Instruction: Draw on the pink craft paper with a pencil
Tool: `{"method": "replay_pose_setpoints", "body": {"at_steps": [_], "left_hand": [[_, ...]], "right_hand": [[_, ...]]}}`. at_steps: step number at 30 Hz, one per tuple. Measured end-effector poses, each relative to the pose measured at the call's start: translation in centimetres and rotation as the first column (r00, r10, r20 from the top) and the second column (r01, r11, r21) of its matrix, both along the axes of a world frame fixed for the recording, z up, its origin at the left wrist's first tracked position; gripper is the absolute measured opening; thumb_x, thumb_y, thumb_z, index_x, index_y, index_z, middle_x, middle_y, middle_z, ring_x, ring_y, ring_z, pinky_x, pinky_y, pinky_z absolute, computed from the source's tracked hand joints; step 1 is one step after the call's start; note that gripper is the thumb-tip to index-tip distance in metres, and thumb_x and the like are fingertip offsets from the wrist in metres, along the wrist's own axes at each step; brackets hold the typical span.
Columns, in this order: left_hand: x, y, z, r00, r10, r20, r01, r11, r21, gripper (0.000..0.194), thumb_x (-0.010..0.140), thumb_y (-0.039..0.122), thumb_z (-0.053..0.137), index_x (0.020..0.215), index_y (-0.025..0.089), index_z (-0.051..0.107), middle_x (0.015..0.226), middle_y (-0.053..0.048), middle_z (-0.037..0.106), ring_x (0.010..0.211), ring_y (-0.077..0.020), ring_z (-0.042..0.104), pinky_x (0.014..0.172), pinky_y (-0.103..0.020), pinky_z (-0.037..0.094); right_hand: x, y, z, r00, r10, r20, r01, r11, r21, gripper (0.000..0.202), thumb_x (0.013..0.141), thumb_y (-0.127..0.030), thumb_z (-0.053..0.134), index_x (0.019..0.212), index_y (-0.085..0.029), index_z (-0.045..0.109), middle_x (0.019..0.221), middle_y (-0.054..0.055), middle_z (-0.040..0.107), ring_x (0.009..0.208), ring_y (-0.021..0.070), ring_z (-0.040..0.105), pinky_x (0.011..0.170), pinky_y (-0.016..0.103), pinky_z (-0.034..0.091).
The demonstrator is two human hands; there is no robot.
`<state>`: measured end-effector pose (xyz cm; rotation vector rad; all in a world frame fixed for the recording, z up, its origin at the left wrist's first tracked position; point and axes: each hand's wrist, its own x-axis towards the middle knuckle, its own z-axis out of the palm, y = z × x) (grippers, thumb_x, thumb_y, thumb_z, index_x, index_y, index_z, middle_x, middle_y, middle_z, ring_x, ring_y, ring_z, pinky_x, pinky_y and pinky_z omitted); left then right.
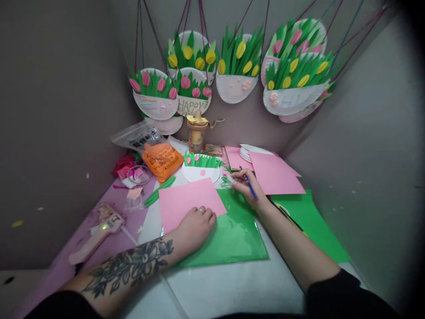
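Observation:
My left hand (196,227), with a ring on one finger, lies on the lower edge of a pink paper sheet (191,199). That sheet rests on a green pack of paper (229,239) in a clear sleeve. A slim blue pen or pencil (249,186) is held in my right hand (247,186), slanting up between the fingers. Something small and whitish at its fingertips is too blurred to name. Just beyond the sheet is a half-round paper plate basket (201,173) with green paper grass and pink paper flowers.
Several finished plate baskets (237,86) hang by strings on the back wall. A hot glue gun (99,232), lit green, lies at left near an orange bag (162,160). At right are more pink sheets (277,173), white plates (245,153) and green paper (318,226); a cup (196,135) stands behind.

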<state>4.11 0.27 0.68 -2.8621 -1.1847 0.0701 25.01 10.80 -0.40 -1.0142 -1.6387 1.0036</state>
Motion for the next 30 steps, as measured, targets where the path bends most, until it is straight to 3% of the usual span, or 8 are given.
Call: {"method": "replay_pose_setpoints", "body": {"at_steps": [4,7,19,25,30], "left_hand": [[-0.1,0.0,-0.2,0.999,-0.003,0.047,0.001,0.999,0.037,0.029,0.087,0.014,0.04,0.116,0.011,0.046,0.122,-0.015,0.048,0.111,-0.0254,0.045,0.084,-0.037,0.041],[-0.2,0.0,-0.3,0.998,0.007,0.066,-0.008,1.0,0.01,0.032,0.087,0.015,0.04,0.119,0.013,0.044,0.124,-0.015,0.047,0.115,-0.0262,0.043,0.086,-0.038,0.041],[-0.3,0.2,-0.2,0.997,0.013,0.071,-0.009,0.998,-0.058,0.033,0.089,0.018,0.039,0.121,0.018,0.045,0.115,-0.013,0.051,0.109,-0.0251,0.047,0.085,-0.039,0.043],[-0.2,0.1,-0.1,0.998,0.022,0.067,-0.018,0.998,-0.059,0.033,0.088,0.018,0.039,0.12,0.017,0.046,0.114,-0.013,0.052,0.109,-0.0249,0.048,0.085,-0.038,0.044],[-0.2,0.1,-0.2,0.997,0.014,0.076,-0.009,0.998,-0.068,0.034,0.088,0.018,0.04,0.122,0.017,0.045,0.117,-0.013,0.05,0.109,-0.0241,0.048,0.086,-0.037,0.044]], "right_hand": [[-0.9,-1.6,-0.4,0.897,0.064,0.437,-0.173,0.961,0.215,0.024,0.067,-0.025,0.066,0.083,-0.021,0.049,0.102,0.008,0.06,0.095,0.0226,0.056,0.082,0.037,0.043],[-1.5,-2.0,-1.0,0.831,0.073,0.552,-0.257,0.93,0.264,0.022,0.071,-0.019,0.061,0.091,-0.02,0.052,0.096,0.008,0.061,0.096,0.0221,0.053,0.082,0.036,0.043],[-2.2,-1.3,-1.2,0.784,0.057,0.618,-0.296,0.91,0.292,0.018,0.069,-0.014,0.06,0.086,-0.019,0.053,0.084,0.006,0.059,0.086,0.02,0.049,0.076,0.032,0.043],[-2.8,-1.2,-1.1,0.782,-0.002,0.623,-0.267,0.903,0.337,0.027,0.07,-0.012,0.056,0.096,-0.019,0.054,0.073,0.003,0.055,0.08,0.0197,0.047,0.074,0.031,0.042],[-2.9,-1.3,-1.2,0.735,0.023,0.678,-0.325,0.889,0.322,0.033,0.068,-0.01,0.054,0.1,-0.02,0.053,0.071,0.001,0.053,0.077,0.0186,0.046,0.073,0.03,0.041]]}}
